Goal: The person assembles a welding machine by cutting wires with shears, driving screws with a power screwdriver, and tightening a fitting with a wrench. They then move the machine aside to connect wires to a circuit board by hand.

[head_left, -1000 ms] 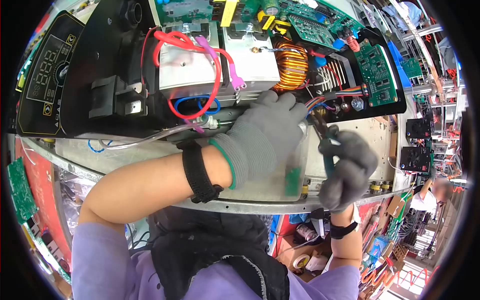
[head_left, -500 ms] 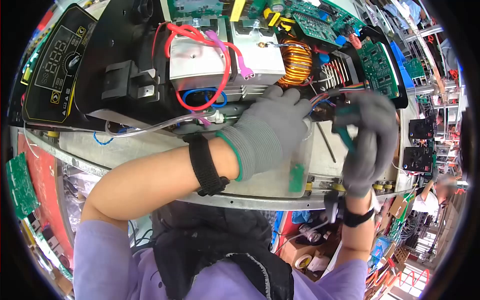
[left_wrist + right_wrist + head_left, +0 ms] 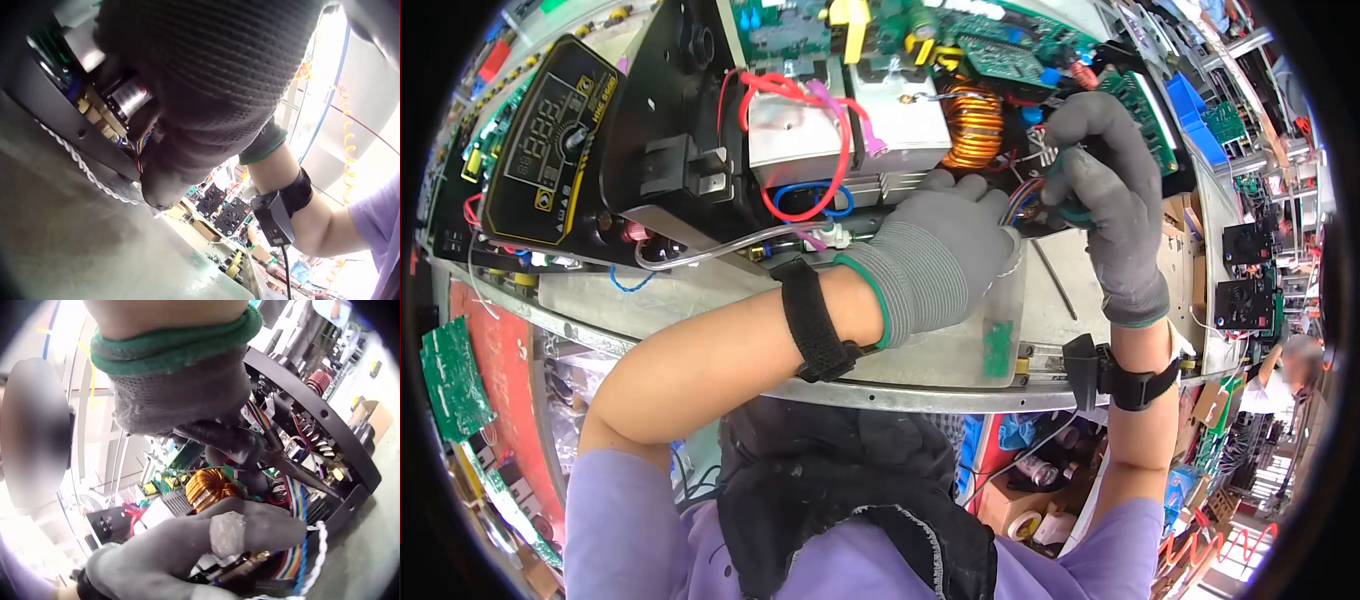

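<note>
In grey gloves, both hands work at the right part of an open black housing (image 3: 625, 150) holding circuit boards. My left hand (image 3: 945, 255) reaches over its front edge, pinching a bundle of multicoloured wires (image 3: 291, 565) between thumb and fingers. Long-nose pliers (image 3: 300, 470) are gripped in my right hand (image 3: 1115, 200), their teal handles partly hidden by the glove. Their tip points down by the brass terminals (image 3: 338, 474) at the housing's edge. A copper coil (image 3: 973, 125) sits just behind the left fingers. White twisted wire (image 3: 320, 547) hangs beside the bundle.
A thin dark rod (image 3: 1055, 278) lies on the metal bench right of the left hand. Red wire (image 3: 840, 165) loops over the heatsinks. A display panel (image 3: 550, 145) stands at the left, and a blue bin (image 3: 1190, 115) is beyond the housing's right end.
With the pliers, my right hand has swung right and then up to the housing, over the wires. My left hand has stayed at the wires, while the head view has shifted slightly.
</note>
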Tool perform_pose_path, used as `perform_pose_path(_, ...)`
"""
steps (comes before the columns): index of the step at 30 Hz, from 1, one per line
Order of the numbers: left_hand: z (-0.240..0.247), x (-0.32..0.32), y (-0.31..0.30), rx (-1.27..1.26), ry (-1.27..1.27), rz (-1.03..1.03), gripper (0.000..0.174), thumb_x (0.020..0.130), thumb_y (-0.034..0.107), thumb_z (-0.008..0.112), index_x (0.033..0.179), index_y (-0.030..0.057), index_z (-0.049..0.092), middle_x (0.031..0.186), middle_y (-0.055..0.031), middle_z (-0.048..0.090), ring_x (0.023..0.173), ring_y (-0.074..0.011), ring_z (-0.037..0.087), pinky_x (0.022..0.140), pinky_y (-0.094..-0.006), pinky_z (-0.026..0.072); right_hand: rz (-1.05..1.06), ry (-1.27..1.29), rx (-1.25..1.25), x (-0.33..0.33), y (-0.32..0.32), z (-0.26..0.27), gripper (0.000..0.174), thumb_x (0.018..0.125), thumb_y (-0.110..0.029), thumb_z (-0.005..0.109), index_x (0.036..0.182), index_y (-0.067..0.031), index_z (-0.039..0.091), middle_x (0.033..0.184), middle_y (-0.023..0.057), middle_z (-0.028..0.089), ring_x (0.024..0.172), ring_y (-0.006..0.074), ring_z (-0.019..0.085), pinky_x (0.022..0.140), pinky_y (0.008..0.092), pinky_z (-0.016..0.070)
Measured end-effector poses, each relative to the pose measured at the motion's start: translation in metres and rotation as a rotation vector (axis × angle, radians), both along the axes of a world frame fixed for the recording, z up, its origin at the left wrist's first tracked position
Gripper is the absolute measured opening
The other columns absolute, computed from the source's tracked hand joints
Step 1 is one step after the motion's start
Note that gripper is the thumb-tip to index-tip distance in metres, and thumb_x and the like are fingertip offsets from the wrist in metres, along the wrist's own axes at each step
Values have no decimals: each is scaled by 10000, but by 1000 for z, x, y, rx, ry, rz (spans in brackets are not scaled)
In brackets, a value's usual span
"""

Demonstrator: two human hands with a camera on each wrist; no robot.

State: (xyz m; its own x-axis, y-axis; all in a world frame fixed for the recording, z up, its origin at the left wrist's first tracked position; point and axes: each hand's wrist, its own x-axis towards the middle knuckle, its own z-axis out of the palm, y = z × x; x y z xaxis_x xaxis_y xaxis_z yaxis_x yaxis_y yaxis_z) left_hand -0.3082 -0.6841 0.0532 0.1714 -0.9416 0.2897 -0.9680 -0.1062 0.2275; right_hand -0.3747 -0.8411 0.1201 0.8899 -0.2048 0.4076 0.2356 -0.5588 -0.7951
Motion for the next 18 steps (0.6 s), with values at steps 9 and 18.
perform_pose_path(9, 6, -16, -53, 82, -53, 360, 222, 808, 189, 662, 996, 70, 663, 990, -122, 609, 863, -279, 660, 662, -398, 551, -64, -440, 248, -78, 15, 35, 87, 896, -113, 538, 935, -37, 521, 849, 68, 471, 595, 86, 382, 463, 195, 303)
perform_pose_path(18, 0, -23, -88, 48, -162, 329, 158, 792, 97, 635, 935, 53, 685, 959, -138, 619, 762, -280, 675, 642, -386, 554, -210, -459, 461, -160, 34, 27, 316, 852, -325, 738, 761, -125, 511, 774, 9, 402, 667, 128, 423, 444, 193, 358)
